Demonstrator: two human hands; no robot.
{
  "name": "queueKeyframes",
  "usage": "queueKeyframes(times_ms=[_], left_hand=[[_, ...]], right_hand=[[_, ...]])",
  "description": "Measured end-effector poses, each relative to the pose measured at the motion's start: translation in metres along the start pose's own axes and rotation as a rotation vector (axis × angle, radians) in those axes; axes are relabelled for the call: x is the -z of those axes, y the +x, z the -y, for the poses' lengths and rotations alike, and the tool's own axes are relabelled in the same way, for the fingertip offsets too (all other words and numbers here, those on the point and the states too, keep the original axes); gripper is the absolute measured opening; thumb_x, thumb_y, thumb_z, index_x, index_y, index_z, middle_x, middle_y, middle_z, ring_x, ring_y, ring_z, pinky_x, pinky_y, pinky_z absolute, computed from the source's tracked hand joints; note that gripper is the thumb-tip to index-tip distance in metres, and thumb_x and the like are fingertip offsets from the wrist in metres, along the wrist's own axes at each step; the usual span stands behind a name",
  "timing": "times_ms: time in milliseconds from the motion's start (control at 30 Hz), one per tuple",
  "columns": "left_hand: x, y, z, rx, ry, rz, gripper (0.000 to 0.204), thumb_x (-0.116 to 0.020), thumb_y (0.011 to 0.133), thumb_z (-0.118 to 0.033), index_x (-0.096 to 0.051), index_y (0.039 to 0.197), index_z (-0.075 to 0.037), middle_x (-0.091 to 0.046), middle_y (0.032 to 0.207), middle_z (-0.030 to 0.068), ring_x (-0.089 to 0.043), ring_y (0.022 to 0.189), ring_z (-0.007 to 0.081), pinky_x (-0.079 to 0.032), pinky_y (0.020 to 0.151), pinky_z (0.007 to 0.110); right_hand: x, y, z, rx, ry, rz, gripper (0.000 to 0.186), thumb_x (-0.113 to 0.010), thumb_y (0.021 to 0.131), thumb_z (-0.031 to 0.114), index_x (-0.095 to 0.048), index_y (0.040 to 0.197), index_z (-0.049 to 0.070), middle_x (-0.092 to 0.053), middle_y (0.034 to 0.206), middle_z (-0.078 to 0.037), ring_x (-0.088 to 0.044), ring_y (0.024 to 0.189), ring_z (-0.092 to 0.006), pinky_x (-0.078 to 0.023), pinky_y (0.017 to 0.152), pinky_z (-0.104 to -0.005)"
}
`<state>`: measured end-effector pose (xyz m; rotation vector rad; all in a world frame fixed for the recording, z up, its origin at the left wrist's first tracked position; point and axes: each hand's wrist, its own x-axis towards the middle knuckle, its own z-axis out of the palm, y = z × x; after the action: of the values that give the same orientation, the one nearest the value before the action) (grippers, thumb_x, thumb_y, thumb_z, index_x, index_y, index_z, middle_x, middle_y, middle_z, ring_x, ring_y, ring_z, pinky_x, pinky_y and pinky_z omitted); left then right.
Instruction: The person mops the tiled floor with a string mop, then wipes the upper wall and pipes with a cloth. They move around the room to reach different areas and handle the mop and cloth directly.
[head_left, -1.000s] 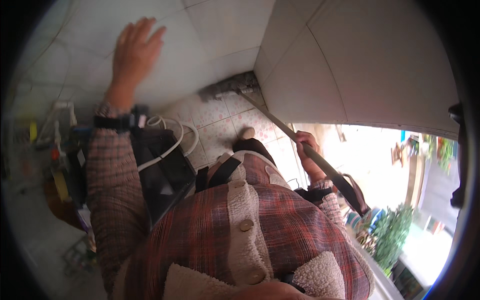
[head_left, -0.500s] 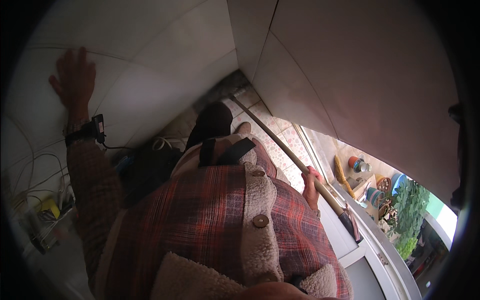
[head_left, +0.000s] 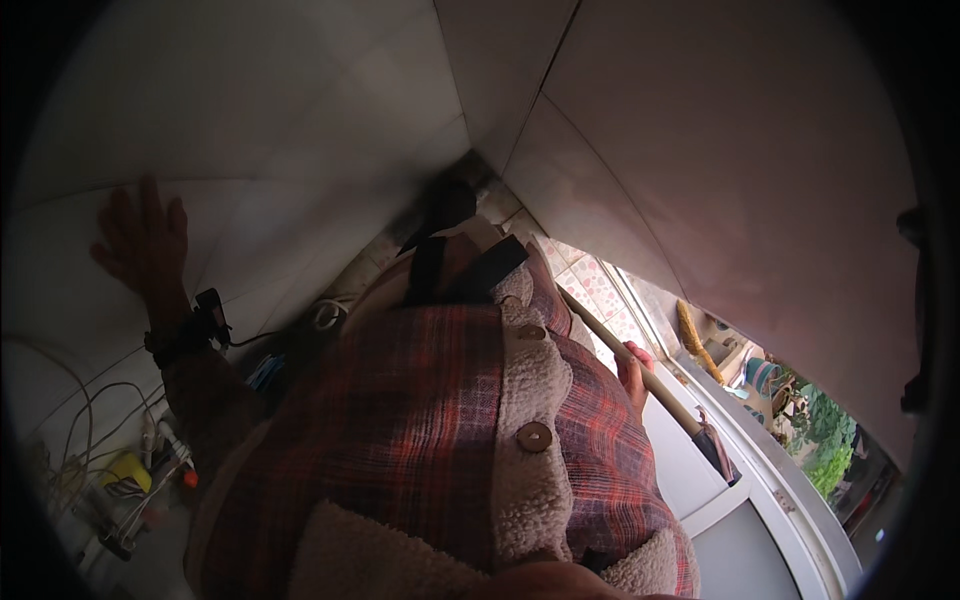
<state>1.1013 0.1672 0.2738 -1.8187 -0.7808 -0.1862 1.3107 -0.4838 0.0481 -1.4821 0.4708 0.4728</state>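
My left hand [head_left: 143, 240], fingers spread, lies flat against the pale tiled wall [head_left: 300, 90] on the left. A dark band with a small cabled device [head_left: 212, 312] is strapped at that wrist. Low on my right, my right hand [head_left: 632, 367] is closed around a long tan pole [head_left: 676, 405]. The pole slants from the floor up past my right side, and its upper end is dark. Its lower end is hidden behind my plaid jacket [head_left: 430, 400].
Tangled white cables [head_left: 85, 440] and a yellow object [head_left: 130, 472] lie at lower left. Tiled walls meet in a corner ahead, above a speckled tile floor [head_left: 595, 285]. To the right run a white door frame [head_left: 735, 505], a long yellowish object [head_left: 697, 340] and green plants [head_left: 830, 430].
My body and view have tipped forward toward the corner. My left hand appears lower in the picture, still on the wall. The pole's lower length is now covered by my jacket.
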Motion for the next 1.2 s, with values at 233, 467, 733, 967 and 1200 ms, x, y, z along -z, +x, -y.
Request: queueKeyframes(times_ms=[233,467,733,967,1200], left_hand=[[-0.017,-0.008,-0.002,-0.045,-0.037,-0.264,0.045,-0.053,0.091,-0.057,-0.056,0.128,-0.032,-0.054,0.126,0.0040,-0.054,0.113,0.0243,-0.035,0.088,0.048],[-0.014,-0.006,0.002,-0.034,-0.068,-0.263,0.047,-0.063,0.086,-0.054,-0.058,0.127,-0.031,-0.056,0.123,0.0042,-0.055,0.109,0.0250,-0.040,0.076,0.044],[-0.019,-0.008,-0.001,-0.004,-0.061,-0.339,0.048,-0.053,0.091,-0.058,-0.054,0.131,-0.033,-0.055,0.126,0.0024,-0.055,0.110,0.0245,-0.040,0.080,0.045],[-0.012,-0.006,0.003,-0.063,-0.094,-0.389,0.045,-0.056,0.091,-0.055,-0.058,0.127,-0.030,-0.057,0.119,0.0055,-0.059,0.102,0.0262,-0.043,0.069,0.042],[-0.016,-0.006,0.001,-0.092,-0.056,-0.439,0.046,-0.055,0.092,-0.056,-0.057,0.129,-0.029,-0.058,0.116,0.0056,-0.059,0.099,0.0255,-0.038,0.067,0.040]], right_hand=[[-0.016,0.007,0.029,0.015,-0.110,0.030,0.016,-0.056,0.091,0.010,-0.058,0.104,0.001,-0.059,0.119,-0.012,-0.056,0.105,-0.0180,-0.047,0.094,-0.0324],[-0.033,-0.011,0.015,0.199,-0.093,0.174,0.013,-0.054,0.095,0.012,-0.059,0.102,0.002,-0.061,0.116,-0.011,-0.055,0.106,-0.0197,-0.045,0.096,-0.0354],[-0.039,-0.004,0.020,0.189,-0.198,0.116,0.017,-0.057,0.095,0.017,-0.060,0.099,0.000,-0.063,0.113,-0.012,-0.056,0.109,-0.0196,-0.043,0.099,-0.0359],[-0.047,0.003,0.028,0.062,-0.199,0.120,0.015,-0.055,0.095,0.013,-0.059,0.102,0.000,-0.062,0.118,-0.016,-0.056,0.115,-0.0244,-0.040,0.107,-0.0410],[-0.046,0.003,0.039,0.170,-0.241,0.147,0.017,-0.056,0.095,0.014,-0.063,0.098,-0.001,-0.064,0.116,-0.019,-0.057,0.117,-0.0258,-0.040,0.106,-0.0398]])
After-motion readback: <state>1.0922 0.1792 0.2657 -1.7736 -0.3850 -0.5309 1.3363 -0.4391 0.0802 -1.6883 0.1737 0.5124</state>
